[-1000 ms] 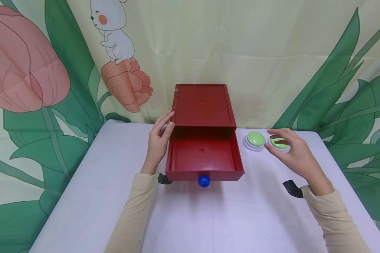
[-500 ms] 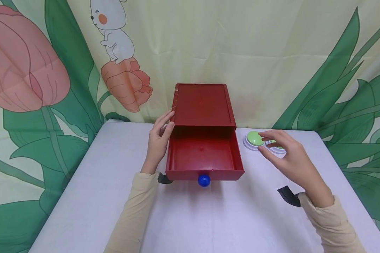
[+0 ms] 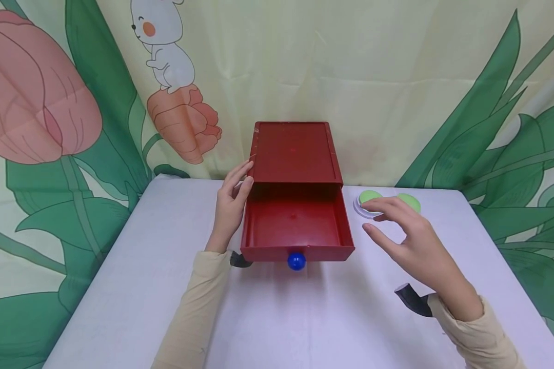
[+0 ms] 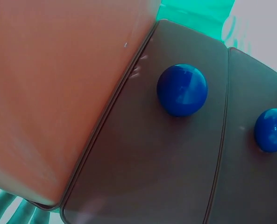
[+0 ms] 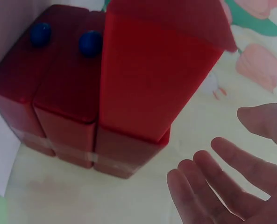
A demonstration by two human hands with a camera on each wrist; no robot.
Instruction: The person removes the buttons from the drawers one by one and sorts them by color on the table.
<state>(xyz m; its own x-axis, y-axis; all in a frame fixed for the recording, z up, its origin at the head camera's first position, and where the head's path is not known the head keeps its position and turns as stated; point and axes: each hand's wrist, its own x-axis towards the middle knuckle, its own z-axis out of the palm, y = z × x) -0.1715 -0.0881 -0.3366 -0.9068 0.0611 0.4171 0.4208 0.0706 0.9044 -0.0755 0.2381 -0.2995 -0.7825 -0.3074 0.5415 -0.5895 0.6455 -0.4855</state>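
The person's left hand (image 3: 230, 205) lies at the nine o'clock side of the red drawer unit (image 3: 295, 154), its arm coming up from seven o'clock and its fingers aimed at about one o'clock. The fingers lie relaxed and extended against the unit's side wall, unclenched. The right hand (image 3: 406, 236) is in the air between three and four o'clock of the unit, reaching from five o'clock toward ten. Its fingers bend in a loose arch with the thumb apart below them, released, the tips near the drawer's side yet apart from it.

The unit sits mid-table, its stack of three drawers upright and its front facing six o'clock. The top drawer (image 3: 295, 220) is pulled out, its sliding line running from twelve to six, its blue knob (image 3: 296, 261) pointing at six. The left wrist view shows the two lower drawers (image 4: 138, 154) pushed in, each with a blue knob of its own.

Two green-domed buttons (image 3: 368, 196) are on the white table (image 3: 120, 287) at three o'clock of the unit, partly hidden behind the right hand.
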